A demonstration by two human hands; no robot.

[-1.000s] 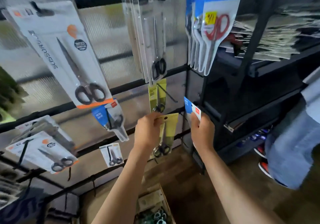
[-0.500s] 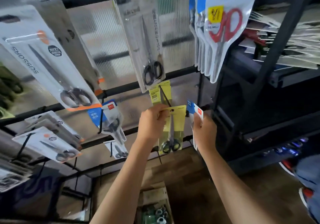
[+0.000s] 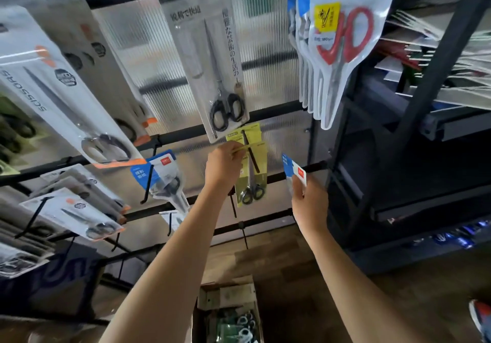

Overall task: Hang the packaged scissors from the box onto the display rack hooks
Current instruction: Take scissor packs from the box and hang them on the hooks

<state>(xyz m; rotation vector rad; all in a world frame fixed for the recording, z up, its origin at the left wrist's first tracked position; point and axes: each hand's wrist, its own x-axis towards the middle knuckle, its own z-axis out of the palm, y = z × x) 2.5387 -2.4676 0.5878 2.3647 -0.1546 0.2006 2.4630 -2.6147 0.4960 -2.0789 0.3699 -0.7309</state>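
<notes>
I am looking at a ribbed translucent panel (image 3: 265, 37) that is filling the upper middle of the frame and letting pale light through. At the right, a dark shelving unit (image 3: 425, 90) is rising along the edge, and its upper shelf is carrying a stack of flat packs (image 3: 451, 58), too blurred to read. Small blue items (image 3: 462, 239) are glinting low on it. A wooden floor (image 3: 305, 276) is showing beneath me, a red and blue shoe (image 3: 481, 318) is peeking in at the lower right corner, and a dark blue cloth (image 3: 61, 276) is lying at the lower left.
</notes>
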